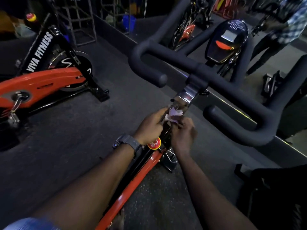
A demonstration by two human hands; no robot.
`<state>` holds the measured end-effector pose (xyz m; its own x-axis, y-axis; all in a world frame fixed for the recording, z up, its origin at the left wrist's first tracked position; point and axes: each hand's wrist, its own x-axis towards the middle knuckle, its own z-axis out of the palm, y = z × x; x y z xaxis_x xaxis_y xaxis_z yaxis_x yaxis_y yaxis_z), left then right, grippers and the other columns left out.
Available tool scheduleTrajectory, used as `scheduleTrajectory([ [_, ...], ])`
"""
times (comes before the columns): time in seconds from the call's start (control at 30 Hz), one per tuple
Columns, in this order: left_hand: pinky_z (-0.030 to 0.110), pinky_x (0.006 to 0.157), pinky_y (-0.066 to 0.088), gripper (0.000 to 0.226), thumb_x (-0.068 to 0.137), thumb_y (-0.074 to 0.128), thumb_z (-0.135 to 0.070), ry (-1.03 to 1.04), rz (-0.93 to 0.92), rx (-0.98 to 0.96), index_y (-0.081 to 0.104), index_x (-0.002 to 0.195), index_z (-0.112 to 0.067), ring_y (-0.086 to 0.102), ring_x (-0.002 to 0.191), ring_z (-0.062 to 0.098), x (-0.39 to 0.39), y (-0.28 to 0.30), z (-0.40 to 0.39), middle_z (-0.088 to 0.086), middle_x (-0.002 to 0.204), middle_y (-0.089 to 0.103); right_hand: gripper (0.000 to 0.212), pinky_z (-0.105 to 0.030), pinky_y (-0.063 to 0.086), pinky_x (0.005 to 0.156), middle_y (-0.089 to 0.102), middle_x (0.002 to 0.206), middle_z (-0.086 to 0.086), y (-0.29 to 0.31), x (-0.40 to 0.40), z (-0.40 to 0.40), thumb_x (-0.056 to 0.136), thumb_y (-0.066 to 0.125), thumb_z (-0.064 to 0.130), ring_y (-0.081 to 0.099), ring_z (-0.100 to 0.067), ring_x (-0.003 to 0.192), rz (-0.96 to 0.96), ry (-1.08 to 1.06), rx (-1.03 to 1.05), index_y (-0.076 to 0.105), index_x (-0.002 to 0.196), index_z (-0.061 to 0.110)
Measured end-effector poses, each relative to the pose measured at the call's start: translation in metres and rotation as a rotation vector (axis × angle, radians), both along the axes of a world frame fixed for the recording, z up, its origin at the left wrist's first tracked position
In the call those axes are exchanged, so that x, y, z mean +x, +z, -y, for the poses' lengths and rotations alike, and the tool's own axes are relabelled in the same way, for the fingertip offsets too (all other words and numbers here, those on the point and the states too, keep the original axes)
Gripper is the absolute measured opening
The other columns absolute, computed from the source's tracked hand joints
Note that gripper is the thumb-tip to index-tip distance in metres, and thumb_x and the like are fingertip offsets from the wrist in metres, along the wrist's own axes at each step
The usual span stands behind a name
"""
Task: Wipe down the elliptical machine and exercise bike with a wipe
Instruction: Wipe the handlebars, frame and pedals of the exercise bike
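The exercise bike (136, 183) is seen from above at the centre of the view, and its orange frame tube runs from the lower left up toward the handlebar stem (186, 97). The long axis of the stem is tilted the same way, rising to the upper right, where the black handlebars (216, 77) are spread crosswise. A wipe (58, 113), pale and crumpled, is pressed against the lower part of the chromed stem. It is pinched between the left hand (150, 126) and the right hand (182, 135), whose fingers are curled round it from either side of the post. A dark watch (127, 143) is worn on the left wrist. Just below the hands a red and yellow knob (154, 144) is fixed to the frame; the marks on it cannot be read.

"VIVA FITNESS" is printed in white on the black upright of a second bike (43, 80), which stands at the left, well apart. A console (227, 40) with a grey screen and an orange button is mounted beyond the handlebars; the small writing on its top is too blurred to read.

The floor (83, 130) is covered in dark speckled matting, and the room is dimly lit. Metal racks (83, 19) are seen at the back, and a person in a checked shirt (290, 22) at the upper right.
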<state>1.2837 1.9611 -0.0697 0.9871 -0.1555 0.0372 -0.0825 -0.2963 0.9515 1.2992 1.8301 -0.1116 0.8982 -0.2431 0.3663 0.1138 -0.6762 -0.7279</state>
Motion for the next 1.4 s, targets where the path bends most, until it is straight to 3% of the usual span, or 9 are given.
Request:
scheduleTrajectory([
  [0.1, 0.033, 0.110, 0.040, 0.064, 0.089, 0.040, 0.008, -0.029, -0.086, -0.031, 0.043, 0.144, -0.024, 0.051, 0.126, 0.008, 0.013, -0.020, -0.002, -0.004, 0.139, 0.055, 0.009, -0.011, 0.040, 0.064, 0.063, 0.089, 0.000, -0.009, -0.001, 0.005, 0.086, 0.070, 0.008, 0.060, -0.014, 0.077, -0.004, 0.001, -0.033, 0.072, 0.094, 0.011],
  [0.37, 0.043, 0.107, 0.045, 0.049, 0.090, 0.052, 0.002, 0.025, -0.166, -0.296, 0.055, 0.131, -0.025, 0.058, 0.122, 0.015, 0.029, -0.048, 0.000, 0.000, 0.131, 0.062, 0.025, -0.026, 0.048, 0.072, 0.062, 0.118, 0.003, -0.038, 0.016, 0.027, 0.087, 0.064, 0.019, 0.062, -0.015, 0.091, -0.088, 0.240, -0.468, 0.073, 0.110, 0.024],
  [0.5, 0.049, 0.102, 0.048, 0.062, 0.089, 0.044, 0.009, 0.081, -0.181, -0.217, 0.059, 0.116, -0.044, 0.061, 0.115, 0.013, 0.023, -0.074, -0.008, -0.008, 0.125, 0.064, 0.028, -0.026, 0.049, 0.068, 0.071, 0.107, 0.002, -0.048, 0.023, 0.030, 0.084, 0.067, 0.009, 0.068, -0.020, 0.087, -0.108, 0.198, -0.381, 0.072, 0.107, 0.025],
  [0.67, 0.029, 0.098, 0.049, 0.045, 0.092, 0.042, 0.011, 0.139, -0.290, -0.187, 0.061, 0.124, -0.013, 0.060, 0.112, 0.013, 0.001, -0.113, -0.008, 0.002, 0.123, 0.064, 0.023, -0.032, 0.053, 0.074, 0.071, 0.110, -0.008, -0.077, 0.026, 0.024, 0.089, 0.065, 0.018, 0.068, -0.027, 0.092, -0.215, 0.253, -0.344, 0.074, 0.109, 0.025],
  [0.9, 0.024, 0.081, 0.055, 0.026, 0.096, 0.050, 0.001, 0.241, -0.366, -0.361, 0.066, 0.114, -0.009, 0.067, 0.095, 0.016, -0.010, -0.127, -0.010, 0.008, 0.108, 0.069, 0.019, -0.027, 0.048, 0.069, 0.070, 0.098, 0.001, -0.099, 0.040, 0.034, 0.091, 0.060, 0.028, 0.068, -0.019, 0.092, -0.415, 0.522, -0.660, 0.071, 0.105, 0.025],
  [1.07, 0.016, 0.071, 0.053, 0.027, 0.098, 0.046, 0.002, 0.245, -0.384, -0.404, 0.066, 0.112, -0.010, 0.066, 0.086, 0.005, -0.015, -0.129, -0.013, 0.002, 0.100, 0.070, 0.052, -0.026, 0.046, 0.078, 0.058, 0.109, 0.011, -0.095, 0.020, 0.028, 0.094, 0.027, 0.069, 0.056, -0.010, 0.100, -0.190, 0.564, -0.679, 0.054, 0.129, 0.040],
  [1.17, 0.016, 0.072, 0.053, 0.029, 0.097, 0.045, 0.003, 0.237, -0.379, -0.396, 0.065, 0.113, -0.011, 0.064, 0.088, 0.008, -0.018, -0.129, -0.014, 0.001, 0.097, 0.069, 0.039, -0.023, 0.047, 0.073, 0.062, 0.109, 0.001, -0.105, 0.020, 0.037, 0.093, 0.039, 0.057, 0.061, -0.022, 0.102, -0.174, 0.643, -0.746, 0.055, 0.125, 0.040],
  [1.27, 0.014, 0.071, 0.051, 0.029, 0.097, 0.046, 0.003, 0.234, -0.386, -0.376, 0.063, 0.118, -0.007, 0.062, 0.088, 0.009, -0.018, -0.128, -0.015, 0.003, 0.100, 0.067, 0.027, -0.002, 0.031, 0.060, 0.068, 0.101, -0.006, -0.085, 0.036, 0.038, 0.092, 0.052, 0.022, 0.065, -0.020, 0.092, -0.107, 0.394, -0.648, 0.070, 0.113, 0.018],
  [1.4, 0.014, 0.070, 0.051, 0.028, 0.097, 0.047, 0.001, 0.237, -0.388, -0.372, 0.064, 0.117, -0.009, 0.063, 0.085, 0.006, -0.017, -0.128, -0.013, 0.000, 0.098, 0.069, 0.044, -0.028, 0.048, 0.065, 0.074, 0.098, -0.010, -0.075, 0.026, 0.028, 0.086, 0.043, 0.038, 0.069, -0.027, 0.081, -0.148, 0.474, -0.532, 0.075, 0.111, 0.020],
])
